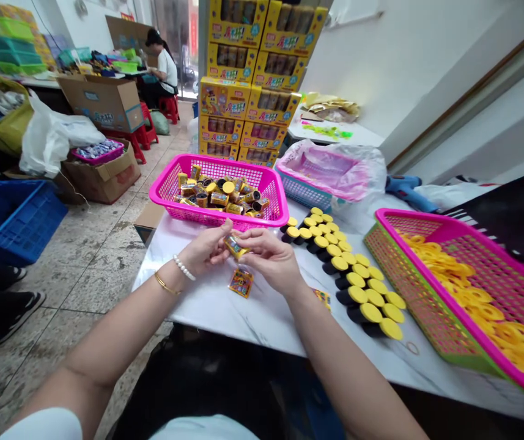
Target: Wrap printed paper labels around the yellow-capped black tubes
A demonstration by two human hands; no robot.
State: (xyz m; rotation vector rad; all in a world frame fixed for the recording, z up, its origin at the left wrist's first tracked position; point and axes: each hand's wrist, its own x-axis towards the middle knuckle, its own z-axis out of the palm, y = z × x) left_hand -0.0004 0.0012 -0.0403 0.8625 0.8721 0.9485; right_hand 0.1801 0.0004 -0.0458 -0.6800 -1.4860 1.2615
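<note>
Both hands meet over the near part of the white table, closed on a small labelled cup [236, 246] with a yellow printed wrap. My left hand [211, 247], with bracelets at the wrist, grips its left end. From the right, the fingers of my right hand [268, 255] pinch the other end. Just below them lies a stack of printed yellow labels [241, 282]. Part of another printed label [323, 298] shows beside my right forearm. To the right stand rows of black cups with yellow lids [356, 280]. Behind my hands, a pink basket [218, 219] holds many wrapped cups.
On the right, a pink and green basket [427, 299] contains yellow rings. A plastic-lined basket [307, 194] and a blue power tool [408, 190] are farther back. Stacked yellow boxes [225, 101] rise behind. A blue crate [18, 214] is at left; a person [165, 70] sits far off.
</note>
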